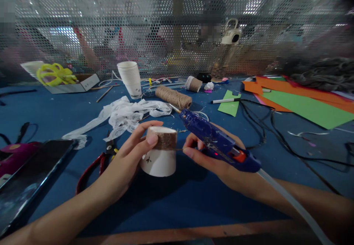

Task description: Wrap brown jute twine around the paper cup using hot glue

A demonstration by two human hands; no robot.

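Observation:
In the middle of the head view my left hand (132, 149) is closed round a short white paper cup (160, 162). Brown twine (167, 140) is wound about the cup's upper part, below its white rim. My right hand (203, 156) pinches the twine's taut free end a little right of the cup. That same hand also carries a blue hot glue gun (212, 136), its nozzle pointing up and left, a small red light lit on its side. From the gun's rear a pale glue stick runs to the lower right.
Beyond the cup lie white lace ribbon (124, 112), a twine spool (173, 96) and stacked paper cups (129, 78). Red-handled pliers (95, 167) and a phone (35, 171) are at left. Coloured paper (306, 103), black cables (279, 138) and a bottle (225, 53) stand or lie right.

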